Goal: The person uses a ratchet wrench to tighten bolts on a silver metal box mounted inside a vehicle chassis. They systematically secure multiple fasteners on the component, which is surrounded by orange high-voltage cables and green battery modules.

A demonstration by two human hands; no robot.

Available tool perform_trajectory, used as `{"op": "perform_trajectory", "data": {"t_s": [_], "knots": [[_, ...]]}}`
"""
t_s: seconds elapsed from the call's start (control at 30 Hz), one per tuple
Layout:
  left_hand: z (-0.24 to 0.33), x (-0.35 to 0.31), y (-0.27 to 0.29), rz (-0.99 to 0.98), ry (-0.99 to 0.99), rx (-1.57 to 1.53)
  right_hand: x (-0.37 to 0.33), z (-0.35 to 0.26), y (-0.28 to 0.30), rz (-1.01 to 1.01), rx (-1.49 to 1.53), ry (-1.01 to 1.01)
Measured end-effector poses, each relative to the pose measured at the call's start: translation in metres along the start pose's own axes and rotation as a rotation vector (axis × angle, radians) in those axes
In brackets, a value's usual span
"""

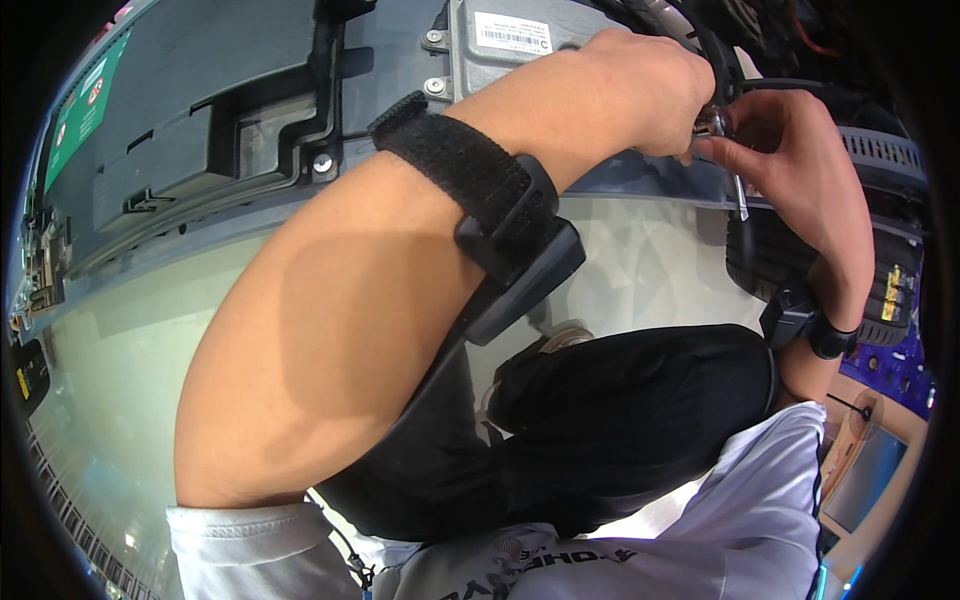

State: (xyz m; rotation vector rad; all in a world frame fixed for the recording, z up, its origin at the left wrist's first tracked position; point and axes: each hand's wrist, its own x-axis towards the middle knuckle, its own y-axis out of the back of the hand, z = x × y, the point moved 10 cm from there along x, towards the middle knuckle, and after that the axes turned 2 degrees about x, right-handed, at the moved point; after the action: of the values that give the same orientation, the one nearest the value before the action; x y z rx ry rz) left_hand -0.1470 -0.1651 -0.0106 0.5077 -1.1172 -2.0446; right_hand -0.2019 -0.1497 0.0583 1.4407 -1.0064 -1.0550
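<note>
My left hand (655, 92) reaches across to the far right, its fingers curled down at the edge of a grey metal assembly. Most of its fingertips are hidden, so what they hold does not show. Close beside it, my right hand (805, 150) pinches a shiny metal wrench (740, 195) between thumb and fingers near its round upper end. The slim shaft of the wrench points down toward me. Just left of my hands lies a grey metal housing (470, 75) with a white printed label (512, 33) and bolts along its side.
A large dark plastic cover (230, 90) with a stepped recess fills the upper left, a green label (90, 110) on it. Black hoses (705, 35) run behind my hands. A tyre (760, 250) stands below my right hand. My bent knee (640, 400) is near the pale floor (640, 240).
</note>
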Motion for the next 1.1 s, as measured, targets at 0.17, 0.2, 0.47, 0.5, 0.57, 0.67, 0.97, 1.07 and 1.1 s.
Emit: {"op": "perform_trajectory", "data": {"t_s": [0.17, 0.2, 0.47, 0.5, 0.57, 0.67, 0.97, 1.07, 1.1], "knots": [[0.001, 0.003, 0.001, 0.003, -0.008, -0.008, -0.001, -0.006, 0.002, 0.031, -0.040, 0.072], [0.002, -0.001, 0.005, 0.054, -0.033, -0.005, -0.001, -0.014, 0.004, 0.039, -0.036, 0.136], [0.008, 0.015, 0.001, 0.003, -0.053, 0.074, -0.016, -0.014, 0.014, 0.163, -0.066, 0.182], [0.008, 0.015, 0.002, -0.005, -0.043, 0.085, -0.010, -0.010, 0.008, 0.134, -0.030, 0.171], [0.002, 0.007, 0.001, 0.071, -0.060, 0.100, -0.009, -0.006, 0.008, 0.218, 0.058, 0.238], [0.007, 0.002, 0.005, 0.099, -0.006, 0.102, -0.006, 0.013, -0.010, -0.169, 0.082, 0.014], [0.016, 0.014, -0.001, -0.002, 0.095, 0.081, -0.055, 0.043, -0.019, 0.143, 0.482, 0.000], [0.015, 0.012, 0.001, -0.019, 0.131, 0.103, -0.065, 0.046, -0.003, 0.375, 0.427, 0.209], [0.009, 0.010, -0.004, -0.015, 0.136, 0.050, -0.072, 0.047, 0.001, 0.471, 0.418, 0.276]]}}
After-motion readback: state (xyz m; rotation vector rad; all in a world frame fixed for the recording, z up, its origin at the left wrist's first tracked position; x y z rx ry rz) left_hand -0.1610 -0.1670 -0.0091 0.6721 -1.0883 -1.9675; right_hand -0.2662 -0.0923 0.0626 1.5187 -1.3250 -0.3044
